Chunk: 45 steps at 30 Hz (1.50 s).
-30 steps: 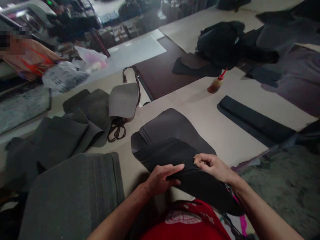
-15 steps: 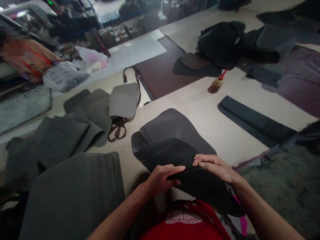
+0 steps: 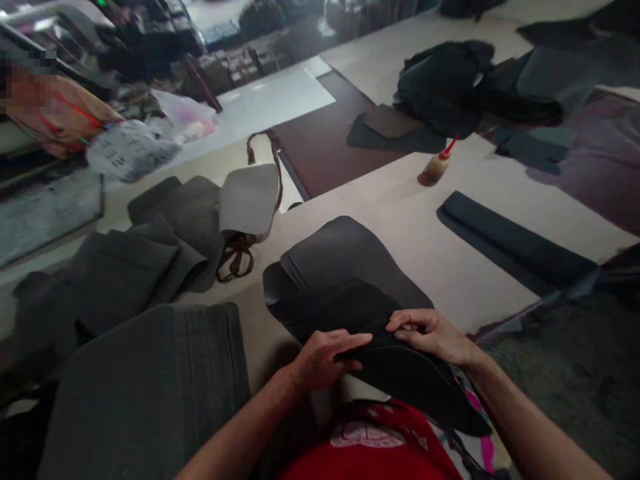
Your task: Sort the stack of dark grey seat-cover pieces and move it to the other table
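Observation:
A stack of dark fabric pieces (image 3: 325,303) lies at the table's near edge, its front part folded toward my body. My left hand (image 3: 330,357) grips the fold from the left, index finger stretched along the top and the other fingers partly under the cloth. On the right, my right hand (image 3: 423,333) pinches the fabric's upper layer between thumb and fingers. Smooth grey pieces (image 3: 350,250) lie just beyond, under the dark ones.
At the left sit a large grey fabric pile (image 3: 145,387) and loose grey pieces (image 3: 125,263). A red-tipped bottle (image 3: 434,170) and a folded dark strip (image 3: 515,243) are at the right. Another person (image 3: 55,117) is at the far left.
My right hand's fingers have curled in and lifted slightly on the fabric edge. My left hand has barely moved.

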### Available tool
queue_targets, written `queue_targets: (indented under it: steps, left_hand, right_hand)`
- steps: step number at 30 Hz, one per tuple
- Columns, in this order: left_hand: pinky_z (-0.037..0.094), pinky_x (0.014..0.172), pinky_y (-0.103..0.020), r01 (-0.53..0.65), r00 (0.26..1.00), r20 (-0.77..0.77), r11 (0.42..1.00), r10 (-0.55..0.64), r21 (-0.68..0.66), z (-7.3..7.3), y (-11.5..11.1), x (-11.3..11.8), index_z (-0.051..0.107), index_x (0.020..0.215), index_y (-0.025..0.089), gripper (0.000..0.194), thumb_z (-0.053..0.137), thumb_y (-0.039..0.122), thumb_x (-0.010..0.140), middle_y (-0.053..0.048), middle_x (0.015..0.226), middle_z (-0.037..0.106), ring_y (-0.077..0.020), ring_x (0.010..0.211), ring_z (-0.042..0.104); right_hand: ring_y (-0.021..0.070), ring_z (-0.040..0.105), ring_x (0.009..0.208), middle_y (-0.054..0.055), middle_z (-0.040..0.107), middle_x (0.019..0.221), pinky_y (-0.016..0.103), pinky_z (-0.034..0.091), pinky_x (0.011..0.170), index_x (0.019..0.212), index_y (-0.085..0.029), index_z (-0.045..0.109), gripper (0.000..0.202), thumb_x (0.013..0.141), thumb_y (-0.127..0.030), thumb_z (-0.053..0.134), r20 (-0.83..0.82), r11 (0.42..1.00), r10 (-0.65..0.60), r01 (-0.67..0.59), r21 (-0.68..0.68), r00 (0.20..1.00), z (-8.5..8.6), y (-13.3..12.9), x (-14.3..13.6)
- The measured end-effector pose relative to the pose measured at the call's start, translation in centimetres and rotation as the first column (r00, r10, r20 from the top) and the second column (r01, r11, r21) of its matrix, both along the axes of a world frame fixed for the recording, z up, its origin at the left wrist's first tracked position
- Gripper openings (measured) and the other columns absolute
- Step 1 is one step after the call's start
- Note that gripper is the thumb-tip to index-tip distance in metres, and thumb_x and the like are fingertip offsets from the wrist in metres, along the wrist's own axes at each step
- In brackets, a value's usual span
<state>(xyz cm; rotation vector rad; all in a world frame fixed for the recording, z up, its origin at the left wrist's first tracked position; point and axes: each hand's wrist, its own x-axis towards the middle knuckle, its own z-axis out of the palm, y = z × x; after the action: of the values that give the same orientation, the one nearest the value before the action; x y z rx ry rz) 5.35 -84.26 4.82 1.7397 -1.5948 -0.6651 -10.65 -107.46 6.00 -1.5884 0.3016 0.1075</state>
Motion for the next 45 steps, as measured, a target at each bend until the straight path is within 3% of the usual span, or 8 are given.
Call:
queue_targets:
  steps: [4, 9, 16, 26, 34, 41, 43, 45]
  left_hand:
    - [0.045, 0.066, -0.020, 0.002, 1.000, 0.019, 1.000, -0.002, -0.028, -0.2, 0.0, 0.0, 0.055, 0.136, 0.022, 0.050, 0.059, 0.045, 0.092, -0.003, 0.085, 0.065, -0.0118, 0.070, 0.057]
    - [0.039, 0.057, -0.018, 0.037, 0.994, 0.104, 0.994, -0.026, -0.105, -0.3, 0.1, -0.1, 0.060, 0.130, 0.023, 0.039, 0.055, 0.039, 0.095, 0.000, 0.076, 0.055, -0.0090, 0.061, 0.049]
    - [0.037, 0.055, -0.018, 0.046, 0.992, 0.120, 0.995, -0.035, -0.084, -0.3, 0.1, 0.0, 0.060, 0.131, 0.023, 0.040, 0.054, 0.041, 0.095, 0.001, 0.074, 0.051, -0.0085, 0.059, 0.047]
    - [0.034, 0.055, -0.019, 0.049, 0.992, 0.122, 0.993, -0.036, -0.103, -0.3, 0.2, -0.1, 0.059, 0.131, 0.024, 0.039, 0.055, 0.039, 0.095, 0.001, 0.074, 0.051, -0.0087, 0.059, 0.046]
    - [0.035, 0.055, -0.020, 0.042, 0.994, 0.100, 0.996, -0.034, -0.082, -0.7, 0.3, -0.1, 0.060, 0.131, 0.025, 0.039, 0.056, 0.038, 0.094, 0.000, 0.075, 0.052, -0.0093, 0.060, 0.046]
    - [0.037, 0.056, -0.020, 0.028, 0.999, 0.036, 0.999, -0.026, -0.038, -0.2, 0.3, 0.0, 0.060, 0.130, 0.024, 0.040, 0.059, 0.037, 0.092, 0.000, 0.076, 0.054, -0.0096, 0.060, 0.048]
    - [0.038, 0.057, -0.019, 0.024, 1.000, 0.002, 0.999, -0.023, -0.023, 0.0, 0.1, 0.0, 0.061, 0.130, 0.024, 0.041, 0.061, 0.037, 0.091, -0.001, 0.077, 0.056, -0.0097, 0.061, 0.049]
    - [0.039, 0.058, -0.019, 0.009, 0.999, -0.038, 1.000, -0.010, -0.015, 0.3, -0.1, 0.0, 0.061, 0.129, 0.023, 0.041, 0.062, 0.036, 0.090, -0.001, 0.079, 0.059, -0.0099, 0.062, 0.051]
  right_hand:
    - [0.0169, 0.058, 0.078, 0.006, 0.064, 0.091, 0.029, 0.042, 0.069, 0.079, -0.018, 0.074, 0.025, 0.087, -0.037, 0.059, 0.098, 0.999, 0.054, -0.054, -0.011, 0.994, 0.5, -0.1, 0.2]
    - [0.0171, 0.057, 0.079, 0.005, 0.061, 0.089, 0.029, 0.042, 0.072, 0.080, -0.017, 0.074, 0.027, 0.091, -0.032, 0.053, 0.160, 0.988, 0.155, -0.150, -0.042, 0.975, 1.2, -0.3, 0.4]
    - [0.0185, 0.054, 0.083, 0.006, 0.057, 0.093, 0.030, 0.040, 0.076, 0.087, -0.016, 0.071, 0.040, 0.094, -0.048, 0.049, 0.144, 0.967, 0.249, -0.253, 0.009, 0.958, 2.4, -0.8, 0.2]
    - [0.0190, 0.055, 0.084, 0.007, 0.060, 0.092, 0.031, 0.041, 0.077, 0.083, -0.014, 0.073, 0.041, 0.093, -0.049, 0.052, 0.134, 0.965, 0.258, -0.263, 0.022, 0.957, 2.2, -1.1, 0.5]
    - [0.0226, 0.057, 0.100, 0.008, 0.066, 0.095, 0.032, 0.041, 0.088, 0.089, -0.015, 0.075, 0.028, 0.088, -0.040, 0.061, 0.099, 0.975, 0.199, -0.186, -0.125, 0.975, 0.8, -0.9, 0.2]
    - [0.0180, 0.059, 0.087, 0.007, 0.062, 0.098, 0.029, 0.045, 0.079, 0.094, -0.016, 0.072, 0.032, 0.093, -0.041, 0.052, 0.121, 0.961, 0.270, -0.260, -0.091, 0.955, 2.1, -0.6, 0.1]
    - [0.0241, 0.059, 0.103, 0.009, 0.064, 0.106, 0.035, 0.044, 0.090, 0.101, -0.017, 0.071, 0.040, 0.094, -0.049, 0.048, 0.087, 0.955, 0.287, -0.278, -0.107, 0.954, 2.6, -0.8, -0.2]
    - [0.0337, 0.047, 0.127, 0.012, 0.063, 0.121, 0.046, 0.036, 0.105, 0.113, -0.019, 0.069, 0.052, 0.088, -0.061, 0.051, 0.039, 0.948, 0.300, -0.294, -0.123, 0.953, 2.9, -1.0, -0.6]
